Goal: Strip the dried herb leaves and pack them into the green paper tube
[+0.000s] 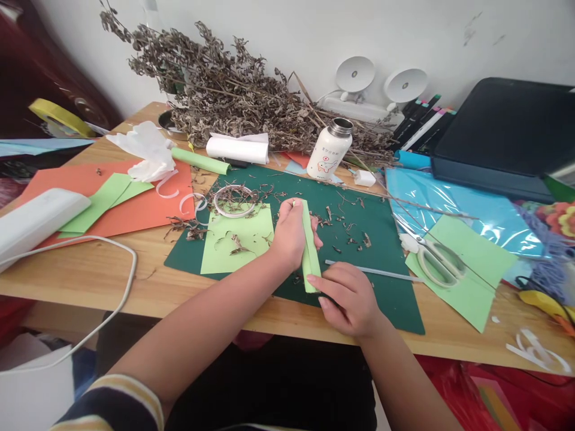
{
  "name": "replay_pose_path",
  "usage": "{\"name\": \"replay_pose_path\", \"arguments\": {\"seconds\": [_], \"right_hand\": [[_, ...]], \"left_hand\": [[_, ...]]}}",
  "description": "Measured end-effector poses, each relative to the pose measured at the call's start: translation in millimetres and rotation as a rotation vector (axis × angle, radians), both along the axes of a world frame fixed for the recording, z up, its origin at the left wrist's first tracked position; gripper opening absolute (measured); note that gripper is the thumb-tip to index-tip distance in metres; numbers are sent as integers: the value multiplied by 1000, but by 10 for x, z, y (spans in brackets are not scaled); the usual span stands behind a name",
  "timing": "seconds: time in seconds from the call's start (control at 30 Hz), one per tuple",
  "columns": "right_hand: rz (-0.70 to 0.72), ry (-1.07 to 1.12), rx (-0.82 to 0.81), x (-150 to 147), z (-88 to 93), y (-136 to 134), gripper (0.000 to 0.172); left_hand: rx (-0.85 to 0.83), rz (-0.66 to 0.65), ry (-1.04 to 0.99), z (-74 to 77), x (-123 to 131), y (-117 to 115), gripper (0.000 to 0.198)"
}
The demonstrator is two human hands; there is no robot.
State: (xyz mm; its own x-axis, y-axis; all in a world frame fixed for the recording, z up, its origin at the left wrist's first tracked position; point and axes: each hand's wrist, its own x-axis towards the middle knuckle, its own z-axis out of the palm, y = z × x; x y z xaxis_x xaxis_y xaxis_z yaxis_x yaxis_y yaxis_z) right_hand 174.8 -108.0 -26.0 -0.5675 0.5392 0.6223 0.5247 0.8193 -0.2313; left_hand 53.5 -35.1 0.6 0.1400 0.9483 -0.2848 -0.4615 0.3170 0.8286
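Note:
A rolled light green paper tube (309, 251) is held upright at a slight tilt above the dark green mat (381, 305). My left hand (291, 233) is wrapped round its upper part. The fingertips of my right hand (350, 299) touch the tube's lower end, index finger on its face and thumb just below. Beside my right hand, a thin translucent stick (386, 272) lies across the mat. Left of the tube, a light green paper square (215, 248) carries dried leaf bits and a roll of tape (234, 214) at its top edge.
Dried branches (233, 90) spread along the wall behind a white bottle (330, 149). Scissors (440, 263) rest on green paper at the right, near a blue plastic packet (467, 209). Orange paper (166, 206), a white tissue (146, 149) and a white cable (130, 281) are at the left.

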Motion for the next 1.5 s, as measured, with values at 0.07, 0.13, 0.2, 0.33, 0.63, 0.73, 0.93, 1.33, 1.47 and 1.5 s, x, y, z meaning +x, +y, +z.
{"name": "replay_pose_path", "arguments": {"seconds": [0.07, 0.13, 0.2, 0.33, 0.63, 0.73, 0.93, 1.33, 1.47, 1.5], "right_hand": [[24, 9, -9, -1, 6, 5, 40], [2, 8, 20, -12, 7, 14, 37], [-23, 1, 50, -27, 4, 20, 35], [-34, -26, 73, -52, -1, 9, 30], [74, 25, -46, -18, 13, 3, 29], [55, 21, -24, -13, -5, 10, 32], [-2, -9, 40, -30, -31, 3, 35], [87, 72, -120, -4, 3, 24, 49], [91, 105, -131, 4, 3, 29, 52], [91, 108, -132, 2, 4, 30, 52]], "left_hand": [[-3, -10, -15, -4, 9, -6, 15], [-12, -12, -20, -2, 17, -17, 15], [-19, -15, -26, 6, 23, -31, 15], [-13, -35, -60, 16, 33, -57, 14], [11, -78, -49, -21, 48, -60, 12], [9, -58, -54, -25, 42, -50, 11], [-3, -5, -59, -17, 45, -60, 12], [-22, 13, -95, -36, 8, -6, 13], [-38, 28, -110, -13, 3, -6, 12], [-40, 30, -110, -10, 5, -8, 12]]}}
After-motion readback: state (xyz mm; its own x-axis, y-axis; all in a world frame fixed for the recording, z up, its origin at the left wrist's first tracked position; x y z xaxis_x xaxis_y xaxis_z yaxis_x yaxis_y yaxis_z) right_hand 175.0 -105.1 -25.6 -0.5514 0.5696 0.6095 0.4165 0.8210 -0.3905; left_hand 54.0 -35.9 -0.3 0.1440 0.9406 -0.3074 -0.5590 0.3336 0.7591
